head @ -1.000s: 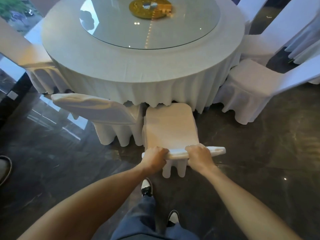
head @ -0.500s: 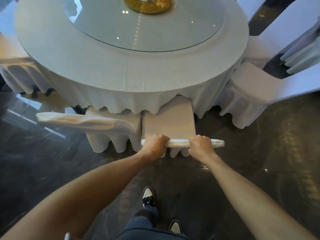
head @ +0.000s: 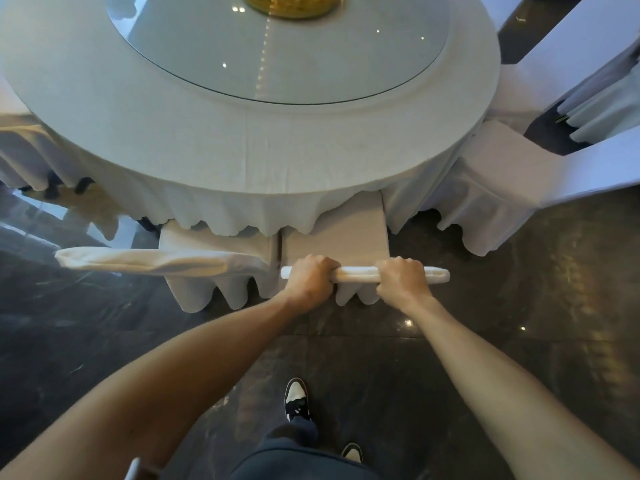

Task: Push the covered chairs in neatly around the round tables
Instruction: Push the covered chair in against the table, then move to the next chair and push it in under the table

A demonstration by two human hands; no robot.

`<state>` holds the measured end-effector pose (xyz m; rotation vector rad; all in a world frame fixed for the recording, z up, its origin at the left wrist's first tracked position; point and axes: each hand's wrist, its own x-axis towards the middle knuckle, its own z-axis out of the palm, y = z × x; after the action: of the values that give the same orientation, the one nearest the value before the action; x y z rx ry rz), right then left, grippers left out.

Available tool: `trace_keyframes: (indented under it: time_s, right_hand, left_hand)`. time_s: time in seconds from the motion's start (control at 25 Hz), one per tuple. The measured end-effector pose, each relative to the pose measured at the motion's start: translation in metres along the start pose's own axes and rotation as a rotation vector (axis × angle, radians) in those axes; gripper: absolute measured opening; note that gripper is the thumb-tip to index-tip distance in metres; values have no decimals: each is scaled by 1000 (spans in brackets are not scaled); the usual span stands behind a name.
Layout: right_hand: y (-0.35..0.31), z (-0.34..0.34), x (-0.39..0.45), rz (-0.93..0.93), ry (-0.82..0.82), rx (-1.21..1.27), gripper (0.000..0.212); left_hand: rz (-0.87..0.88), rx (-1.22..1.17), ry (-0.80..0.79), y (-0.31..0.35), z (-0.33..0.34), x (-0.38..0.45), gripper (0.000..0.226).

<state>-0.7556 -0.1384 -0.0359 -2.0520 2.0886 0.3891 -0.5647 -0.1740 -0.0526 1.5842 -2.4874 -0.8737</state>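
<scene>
Left grip (head: 310, 279) and right grip (head: 401, 279) both clench the chair (head: 341, 233) back's top; its seat sits partly under the desk (head: 277, 150) cloth.

White cover on chair (head: 334, 237) under both hands, seat a shade warmer, almost cream, beyond the grip; top rail pure white between left hand (head: 309, 282) and right hand (head: 401, 280). White again on neighbour chair (head: 166, 261) left of the grip, faintly yellowed along its rail. Plain white cloth (head: 242, 150) beyond the grip, scalloped hem, no print. Grey-green glass (head: 277, 53) farther on, dotted with white light glints; gold centrepiece (head: 289, 5) at its middle. Dark marbled floor (head: 519, 289) right of and behind the grip, brown-black with pale veins. Black-and-white shoes (head: 296, 398) and navy trousers (head: 294, 455) nearest the body.
</scene>
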Motion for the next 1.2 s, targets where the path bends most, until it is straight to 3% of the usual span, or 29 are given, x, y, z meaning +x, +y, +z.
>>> trace_keyframes:
  time_s: [0.16,0.56,0.8,1.0,1.2]
  right_hand:
    - [9,22,-23,-18,27,-19,21]
    - [5,18,15,0,39,-7,17]
    - [8,19,24,34,31,123,19]
    - [38,18,9,3,-21,377,31]
    - [92,6,-5,0,-121,548,22]
  left_hand:
    - [18,-25,-47,6,24,-15,23]
    - [-58,-28,-1,-3,7,16,49]
    - [-89,-69,35,-6,12,25,40]
    - [-92,114,-194,19,2,44,11]
    - [39,184,-421,94,10,74,32]
